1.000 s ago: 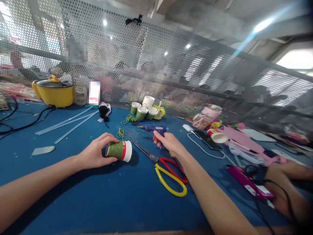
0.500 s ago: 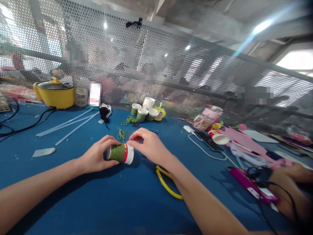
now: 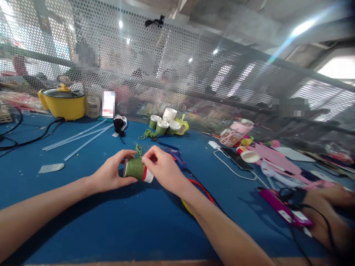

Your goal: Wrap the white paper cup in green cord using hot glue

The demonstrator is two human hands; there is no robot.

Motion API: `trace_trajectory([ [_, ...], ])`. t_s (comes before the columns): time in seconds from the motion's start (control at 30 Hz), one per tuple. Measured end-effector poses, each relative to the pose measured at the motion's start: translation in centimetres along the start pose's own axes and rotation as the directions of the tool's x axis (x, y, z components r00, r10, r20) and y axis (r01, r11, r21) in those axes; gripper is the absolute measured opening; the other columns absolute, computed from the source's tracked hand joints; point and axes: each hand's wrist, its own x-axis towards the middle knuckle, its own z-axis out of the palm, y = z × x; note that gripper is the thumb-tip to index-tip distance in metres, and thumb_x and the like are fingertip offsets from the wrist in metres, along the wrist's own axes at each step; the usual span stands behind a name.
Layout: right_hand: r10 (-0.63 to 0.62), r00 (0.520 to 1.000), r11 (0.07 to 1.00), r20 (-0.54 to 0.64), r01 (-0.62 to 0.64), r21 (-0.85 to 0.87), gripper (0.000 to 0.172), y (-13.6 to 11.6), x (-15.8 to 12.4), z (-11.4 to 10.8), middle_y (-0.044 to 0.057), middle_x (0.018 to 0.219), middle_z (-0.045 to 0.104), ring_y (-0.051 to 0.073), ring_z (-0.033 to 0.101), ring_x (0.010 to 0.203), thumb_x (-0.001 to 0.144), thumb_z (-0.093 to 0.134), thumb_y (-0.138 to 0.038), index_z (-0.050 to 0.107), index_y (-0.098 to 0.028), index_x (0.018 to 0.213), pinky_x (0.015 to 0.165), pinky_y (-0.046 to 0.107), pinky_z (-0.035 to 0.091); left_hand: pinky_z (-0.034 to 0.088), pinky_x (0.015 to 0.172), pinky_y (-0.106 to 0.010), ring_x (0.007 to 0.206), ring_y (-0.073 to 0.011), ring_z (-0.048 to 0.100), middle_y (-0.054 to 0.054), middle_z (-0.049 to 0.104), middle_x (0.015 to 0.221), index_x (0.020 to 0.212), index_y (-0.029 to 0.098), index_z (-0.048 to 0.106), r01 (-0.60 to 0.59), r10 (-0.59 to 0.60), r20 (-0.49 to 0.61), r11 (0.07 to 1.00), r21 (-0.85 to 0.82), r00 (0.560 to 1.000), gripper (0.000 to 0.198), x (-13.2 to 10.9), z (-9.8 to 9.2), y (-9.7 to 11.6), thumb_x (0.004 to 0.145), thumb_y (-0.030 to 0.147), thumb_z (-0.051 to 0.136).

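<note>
My left hand [image 3: 112, 171] grips a paper cup [image 3: 149, 176] lying on its side, thumb below and fingers above. Green yarn [image 3: 134, 168] covers most of its wall; a red band and the white rim end show at the right. My right hand [image 3: 163, 166] is pinched at the cup's upper right, at the edge of the wrap, on green yarn, though the strand between the fingertips is mostly hidden. Loose green yarn [image 3: 139, 149] curls on the table just behind the cup. A glue gun with a blue body [image 3: 177, 157] lies partly behind my right hand.
Several green-wrapped cups [image 3: 162, 127] stand at the back by the perforated metal screen [image 3: 188, 88]. A yellow electric pot [image 3: 64, 105], clear strips [image 3: 77, 138] and black yarn [image 3: 119, 125] are at left. At right are a phone [image 3: 235, 159], a magenta device [image 3: 285, 208] and another person's arm [image 3: 324, 210].
My right hand has shifted slightly left, from the cup's white end to the edge of the green wrap. The cup has turned a little, and less of its red band shows.
</note>
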Motion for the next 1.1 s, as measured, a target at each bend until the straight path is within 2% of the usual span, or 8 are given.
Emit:
trace_trajectory([
  [0.1, 0.061, 0.998, 0.966, 0.021, -0.065, 0.250, 0.003, 0.8, -0.1, -0.4, -0.003, 0.066, 0.055, 0.011, 0.051, 0.061, 0.074, 0.056, -0.017, 0.053, -0.018, 0.075, 0.060, 0.027, 0.041, 0.050, 0.084, -0.039, 0.097, -0.0237, 0.059, -0.010, 0.055, 0.106, 0.110, 0.018, 0.041, 0.097, -0.094, 0.024, 0.985, -0.146, 0.995, 0.053, 0.0, 0.1, 0.3, 0.067, 0.031, 0.069],
  [0.17, 0.078, 0.996, 0.910, 0.040, -0.088, 0.406, 0.011, 1.3, -0.2, -0.6, -0.002, 0.072, 0.059, 0.011, 0.054, 0.065, 0.072, 0.058, -0.020, 0.059, -0.018, 0.083, 0.064, 0.028, 0.043, 0.051, 0.080, -0.038, 0.090, -0.0216, 0.061, -0.008, 0.056, 0.102, 0.104, 0.017, 0.043, 0.145, -0.132, 0.075, 0.969, -0.200, 0.988, 0.047, 0.1, 0.1, 0.7, 0.068, 0.033, 0.068],
  [0.3, 0.157, 0.987, 0.821, 0.041, -0.154, 0.549, 0.013, 2.1, -0.3, -0.7, 0.002, 0.081, 0.066, 0.012, 0.058, 0.073, 0.067, 0.065, -0.023, 0.066, -0.018, 0.079, 0.074, 0.030, 0.044, 0.052, 0.075, -0.036, 0.081, -0.0193, 0.060, -0.004, 0.058, 0.092, 0.100, 0.017, 0.046, 0.191, -0.161, 0.149, 0.959, -0.209, 0.976, 0.042, 0.1, 0.0, 1.3, 0.068, 0.034, 0.068],
  [0.43, 0.202, 0.979, 0.793, -0.004, -0.161, 0.588, 0.012, 2.4, -0.3, -0.4, 0.001, 0.077, 0.067, 0.013, 0.059, 0.072, 0.063, 0.069, -0.022, 0.066, -0.018, 0.074, 0.074, 0.031, 0.044, 0.050, 0.079, -0.037, 0.085, -0.0205, 0.060, -0.006, 0.057, 0.096, 0.100, 0.016, 0.047, 0.175, -0.144, 0.168, 0.966, -0.189, 0.975, 0.043, 0.0, -0.1, 1.4, 0.066, 0.032, 0.069],
  [0.57, 0.224, 0.974, 0.794, -0.042, -0.158, 0.587, 0.012, 2.6, -0.4, 0.0, 0.000, 0.073, 0.065, 0.012, 0.057, 0.069, 0.063, 0.068, -0.021, 0.066, -0.018, 0.074, 0.070, 0.030, 0.043, 0.049, 0.081, -0.037, 0.089, -0.0211, 0.058, -0.006, 0.056, 0.098, 0.100, 0.017, 0.047, 0.107, -0.080, 0.158, 0.978, -0.176, 0.984, 0.043, -0.1, -0.1, 1.6, 0.066, 0.031, 0.069],
  [0.83, 0.240, 0.971, 0.788, -0.004, -0.193, 0.584, 0.012, 2.6, -0.5, 0.4, -0.003, 0.068, 0.061, 0.009, 0.053, 0.062, 0.063, 0.067, -0.019, 0.063, -0.018, 0.074, 0.065, 0.027, 0.043, 0.048, 0.083, -0.036, 0.096, -0.0228, 0.056, -0.009, 0.055, 0.104, 0.102, 0.018, 0.047, -0.058, 0.072, 0.125, 0.992, -0.116, 0.990, 0.044, -0.3, -0.2, 1.6, 0.066, 0.027, 0.071],
  [1.1, 0.273, 0.962, 0.813, 0.013, -0.238, 0.531, 0.010, 2.4, -0.8, 0.6, -0.001, 0.071, 0.062, 0.011, 0.055, 0.065, 0.064, 0.064, -0.018, 0.063, -0.017, 0.074, 0.066, 0.029, 0.045, 0.047, 0.085, -0.037, 0.099, -0.0240, 0.056, -0.011, 0.057, 0.105, 0.102, 0.019, 0.047, -0.205, 0.209, 0.102, 0.978, -0.046, 0.973, 0.042, -0.2, -0.2, 1.4, 0.068, 0.027, 0.071],
])
